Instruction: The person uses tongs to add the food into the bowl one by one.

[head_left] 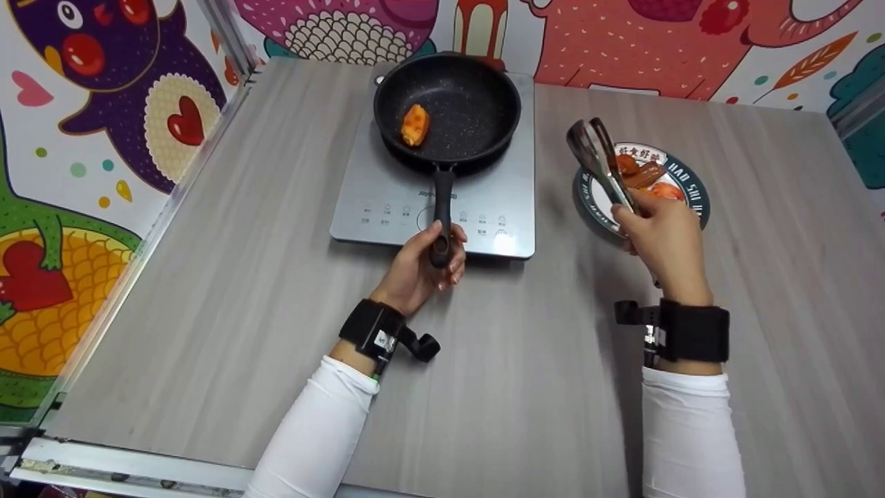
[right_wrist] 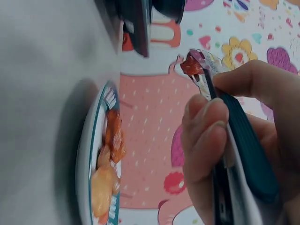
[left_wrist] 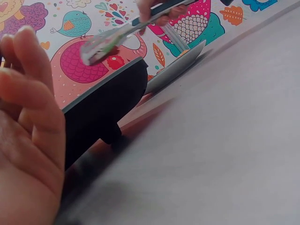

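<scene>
My left hand (head_left: 422,266) holds the handle of a black frying pan (head_left: 477,104), thumb on one side and fingers on the other. One orange-brown piece of food (head_left: 415,126) lies in the left part of the pan. My right hand (head_left: 667,232) grips metal tongs (head_left: 601,162) above the near side of a plate (head_left: 697,183). A small reddish piece of food (right_wrist: 191,65) shows between the tong tips in the right wrist view. Sausage-like pieces (head_left: 646,174) and other orange-red food lie on the plate, partly hidden by the tongs and right hand.
The pan stands on a silver induction cooker (head_left: 366,200) with touch buttons along its front. Grey wood-grain table (head_left: 228,290) surrounds it. Walls with cartoon pictures (head_left: 622,41) close off the back and left side. A metal rail (head_left: 138,463) runs along the front edge.
</scene>
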A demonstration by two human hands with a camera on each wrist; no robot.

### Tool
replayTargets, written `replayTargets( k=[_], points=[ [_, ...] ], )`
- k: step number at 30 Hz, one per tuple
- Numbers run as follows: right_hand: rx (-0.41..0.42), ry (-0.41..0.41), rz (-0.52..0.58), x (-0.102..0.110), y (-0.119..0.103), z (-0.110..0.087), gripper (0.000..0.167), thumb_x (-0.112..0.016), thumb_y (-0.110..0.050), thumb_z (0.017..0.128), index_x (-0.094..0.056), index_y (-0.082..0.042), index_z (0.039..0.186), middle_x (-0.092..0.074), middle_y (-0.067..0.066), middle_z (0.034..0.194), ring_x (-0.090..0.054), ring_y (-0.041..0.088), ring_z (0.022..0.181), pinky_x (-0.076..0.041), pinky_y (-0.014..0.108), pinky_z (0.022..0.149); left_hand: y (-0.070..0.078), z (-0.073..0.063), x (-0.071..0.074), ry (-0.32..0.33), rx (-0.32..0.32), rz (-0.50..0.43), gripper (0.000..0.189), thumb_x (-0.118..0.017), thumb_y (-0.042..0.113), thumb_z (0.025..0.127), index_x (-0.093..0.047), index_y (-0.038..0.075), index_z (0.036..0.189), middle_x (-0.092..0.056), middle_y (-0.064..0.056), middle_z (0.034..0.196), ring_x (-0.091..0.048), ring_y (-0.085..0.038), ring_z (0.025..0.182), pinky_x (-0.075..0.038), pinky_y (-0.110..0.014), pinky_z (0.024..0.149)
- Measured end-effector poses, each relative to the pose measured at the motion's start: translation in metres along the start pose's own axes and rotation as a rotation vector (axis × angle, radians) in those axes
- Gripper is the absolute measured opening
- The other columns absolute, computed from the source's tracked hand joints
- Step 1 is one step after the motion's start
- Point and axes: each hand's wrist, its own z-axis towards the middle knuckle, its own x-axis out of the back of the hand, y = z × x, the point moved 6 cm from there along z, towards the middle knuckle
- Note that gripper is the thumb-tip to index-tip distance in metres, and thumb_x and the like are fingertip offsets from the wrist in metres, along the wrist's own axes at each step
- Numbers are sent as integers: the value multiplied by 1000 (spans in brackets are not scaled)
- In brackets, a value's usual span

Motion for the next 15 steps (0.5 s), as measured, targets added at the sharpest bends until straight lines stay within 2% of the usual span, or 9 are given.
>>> replayTargets(
  k=[4, 8, 15],
  points=[
    [32, 17, 34, -6, -15, -1, 26, -55, -22, 83, -66, -15, 104, -59, 7, 59, -53, 12, 40, -39, 22, 36, -1, 0, 1, 2, 0, 4, 36, -37, 39, 93, -51, 6, 99, -49, -4, 64, -48, -17, 55, -30, -24, 40],
    [42, -4, 93, -17, -28, -2, 21, -56, -26, 84, -67, -16, 98, -59, 7, 60, -54, 13, 41, -40, 23, 37, -1, 1, 1, 3, 0, 7, 36, -39, 40, 93, -52, 6, 98, -48, -3, 64, -47, -17, 55, -29, -23, 40],
    [73, -53, 173, -34, -49, -4, 28, -58, -31, 85, -64, -19, 109, -61, 6, 65, -54, 16, 44, -40, 23, 37, -1, 1, 1, -1, 3, 16, 37, -42, 42, 91, -52, 7, 99, -48, -3, 64, -47, -16, 56, -30, -23, 41]
  ],
)
